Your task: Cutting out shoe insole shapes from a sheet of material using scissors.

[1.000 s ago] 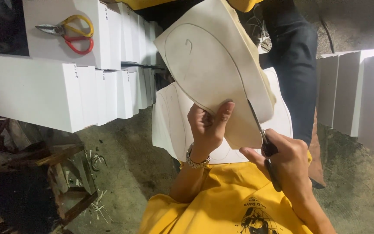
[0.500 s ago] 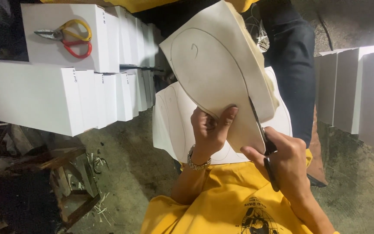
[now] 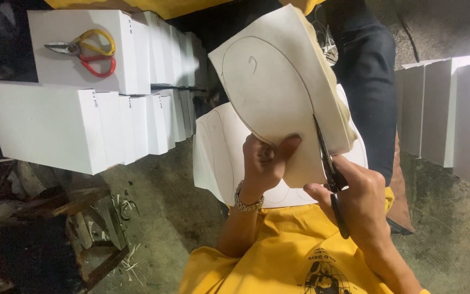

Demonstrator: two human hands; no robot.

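My left hand pinches the lower edge of a cream sheet held up in front of me, thumb on its near face. A pencilled sole outline runs across the sheet. My right hand grips dark scissors, whose blades bite into the sheet's right side along the drawn line. A cut strip of the sheet hangs off to the right of the blades. More cream sheets with drawn outlines lie on my lap beneath, over a yellow shirt.
Rows of white boxes stand at the left, with yellow-and-red-handled scissors lying on the top one. More white boxes line the right. Another person's dark trouser leg stands just behind the sheet. Wood scraps litter the floor at lower left.
The scissors have advanced a little up the drawn line, and the sheet has tilted slightly in my left hand.
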